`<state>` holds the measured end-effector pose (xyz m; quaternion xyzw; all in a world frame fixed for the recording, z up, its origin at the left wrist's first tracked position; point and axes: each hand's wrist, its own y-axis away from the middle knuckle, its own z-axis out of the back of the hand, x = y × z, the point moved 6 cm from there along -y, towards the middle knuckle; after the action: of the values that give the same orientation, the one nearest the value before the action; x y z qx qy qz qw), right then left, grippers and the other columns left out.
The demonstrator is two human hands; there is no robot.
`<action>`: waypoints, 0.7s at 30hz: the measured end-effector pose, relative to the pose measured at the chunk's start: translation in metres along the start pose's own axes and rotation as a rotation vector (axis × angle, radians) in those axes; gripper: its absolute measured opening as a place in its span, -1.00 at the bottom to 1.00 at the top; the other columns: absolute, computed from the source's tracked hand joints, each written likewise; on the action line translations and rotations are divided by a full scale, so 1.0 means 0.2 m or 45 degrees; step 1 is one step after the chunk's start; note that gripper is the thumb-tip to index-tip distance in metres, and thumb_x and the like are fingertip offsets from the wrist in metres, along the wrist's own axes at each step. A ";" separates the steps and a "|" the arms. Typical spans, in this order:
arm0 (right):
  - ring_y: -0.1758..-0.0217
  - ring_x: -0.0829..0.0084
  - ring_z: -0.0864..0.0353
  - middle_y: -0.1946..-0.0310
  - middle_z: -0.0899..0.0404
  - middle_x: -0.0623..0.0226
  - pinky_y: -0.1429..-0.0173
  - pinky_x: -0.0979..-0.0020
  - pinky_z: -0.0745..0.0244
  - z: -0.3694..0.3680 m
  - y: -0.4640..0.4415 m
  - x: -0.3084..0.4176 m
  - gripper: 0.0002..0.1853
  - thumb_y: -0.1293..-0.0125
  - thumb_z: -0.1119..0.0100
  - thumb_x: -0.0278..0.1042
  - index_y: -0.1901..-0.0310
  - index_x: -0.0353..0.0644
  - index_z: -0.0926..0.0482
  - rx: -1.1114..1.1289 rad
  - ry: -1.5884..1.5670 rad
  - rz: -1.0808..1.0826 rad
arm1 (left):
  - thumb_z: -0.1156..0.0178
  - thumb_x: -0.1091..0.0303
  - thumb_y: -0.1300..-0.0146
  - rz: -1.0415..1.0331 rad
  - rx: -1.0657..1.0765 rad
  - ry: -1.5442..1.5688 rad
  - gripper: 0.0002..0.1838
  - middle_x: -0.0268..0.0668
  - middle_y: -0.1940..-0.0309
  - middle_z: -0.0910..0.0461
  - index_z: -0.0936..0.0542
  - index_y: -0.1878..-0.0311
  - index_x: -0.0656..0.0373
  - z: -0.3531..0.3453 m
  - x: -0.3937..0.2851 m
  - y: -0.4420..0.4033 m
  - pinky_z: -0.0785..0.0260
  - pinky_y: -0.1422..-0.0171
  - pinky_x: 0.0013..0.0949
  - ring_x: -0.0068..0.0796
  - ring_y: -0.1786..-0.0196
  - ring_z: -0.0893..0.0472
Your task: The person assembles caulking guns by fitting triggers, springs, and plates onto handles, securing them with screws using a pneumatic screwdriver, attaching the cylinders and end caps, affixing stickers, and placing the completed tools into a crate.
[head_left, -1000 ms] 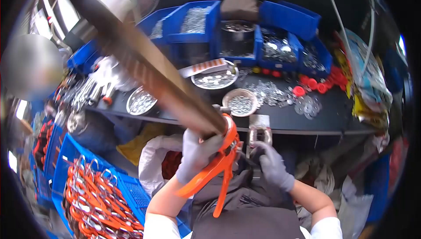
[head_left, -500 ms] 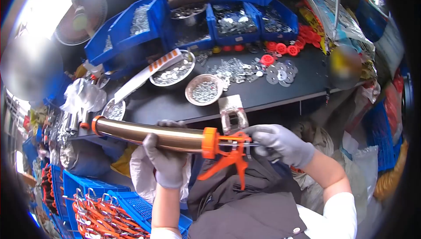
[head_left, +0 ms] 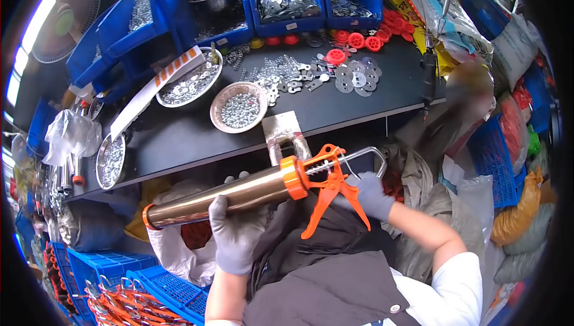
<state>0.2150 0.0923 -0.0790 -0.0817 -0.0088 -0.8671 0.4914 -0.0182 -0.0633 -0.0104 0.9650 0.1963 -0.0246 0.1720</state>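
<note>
A caulking gun [head_left: 224, 197] with a bronze barrel, orange end caps and an orange handle and trigger [head_left: 332, 197] lies tilted across my lap, its handle end higher, to the right. My gloved left hand [head_left: 239, 233] wraps around the barrel, thumb in front and fingertips showing behind the upper edge. A bent metal rod [head_left: 362, 154] sticks out beyond the handle. My gloved right hand [head_left: 372, 197] is just behind the handle, close to the rod's hooked end. Its fingers are blurred and partly hidden by the handle, so its grip is unclear.
On the black workbench [head_left: 191, 143] stand a bowl of small metal parts [head_left: 239, 110], a wider bowl [head_left: 190, 84] and blue bins [head_left: 287, 24]. A metal fixture [head_left: 286, 134] juts from the front edge. Blue crates [head_left: 167, 290] with orange-handled parts sit lower left.
The caulking gun has tilted, its handle end rising. Its rod now shows farther out behind the handle. My right hand has come off the rod beside the handle and moved lower. The whole view has shifted.
</note>
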 end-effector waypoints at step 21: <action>-0.14 0.04 -0.48 -0.04 -0.51 0.12 -0.28 0.16 -0.37 0.83 0.07 0.17 -0.20 0.17 -0.48 -0.07 -0.18 -0.20 -0.48 -0.447 -0.026 0.086 | -0.31 0.24 -0.28 0.266 -0.284 0.050 -0.52 -0.04 -0.19 -0.50 -0.44 -0.17 0.24 0.29 0.45 -0.10 -0.20 -0.53 0.12 -0.04 -0.29 -0.47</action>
<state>0.2308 0.0717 0.0900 -0.1754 0.1405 -0.8374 0.4983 0.0586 -0.0318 -0.0827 0.9554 0.0998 0.0342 0.2758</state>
